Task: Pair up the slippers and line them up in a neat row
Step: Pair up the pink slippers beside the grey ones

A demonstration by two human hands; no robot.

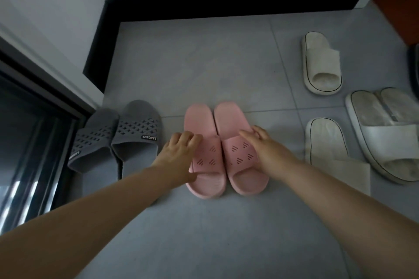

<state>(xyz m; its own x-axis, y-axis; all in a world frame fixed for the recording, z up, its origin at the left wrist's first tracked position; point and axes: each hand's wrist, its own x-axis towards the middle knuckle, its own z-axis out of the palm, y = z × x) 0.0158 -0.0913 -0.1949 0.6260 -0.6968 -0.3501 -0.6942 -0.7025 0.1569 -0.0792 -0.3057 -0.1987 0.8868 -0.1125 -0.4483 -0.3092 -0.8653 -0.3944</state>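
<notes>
Two pink slippers lie side by side in the middle of the grey floor, toes toward me. My left hand grips the left pink slipper at its strap edge. My right hand holds the right pink slipper over its strap. To the left, a grey pair sits together beside the door frame. On the right lie a beige slipper farther back, another beige slipper closer, and a larger white slipper at an angle.
A black skirting board lines the corner walls at the back. A dark sliding door frame runs along the left. An orange-brown cabinet stands at the far right, with a dark object at the frame edge.
</notes>
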